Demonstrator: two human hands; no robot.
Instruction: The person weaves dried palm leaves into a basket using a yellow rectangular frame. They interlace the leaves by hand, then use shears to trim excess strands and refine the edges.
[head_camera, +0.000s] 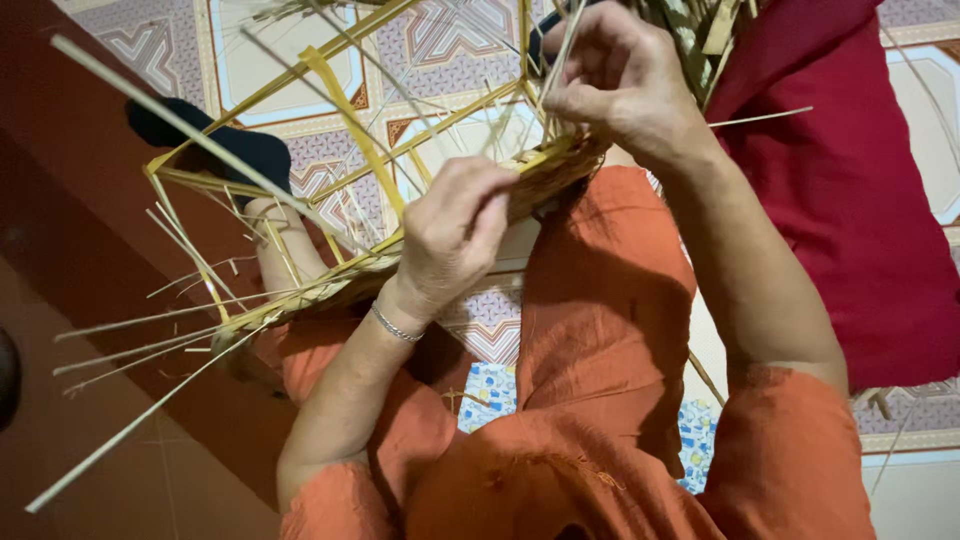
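Left hand (455, 235) is clamping the woven rim (540, 175) while right hand (615, 80) is pinching a thin strip (560, 50), best kept taut and flat.

Floor (440, 45): tiled, pale ground with geometric patterns in purple, rust and yellow lines; some tiles plain whitish with a coloured border. A patch of blue-and-white patterned tile (490, 390) shows between the knees (partly hidden by orange cloth).

Lying on it, right side: a dark red cloth (850, 200), large, folded or heaped, covering several tiles.

Upper left: a foot in a dark sock (230, 145) rests on the tiles.

Loose pale straw strips (880, 400) lie at the red cloth's lower edge.

Left edge: a reddish-brown wooden surface (60, 200), slanting across; what it belongs to cannot be told.
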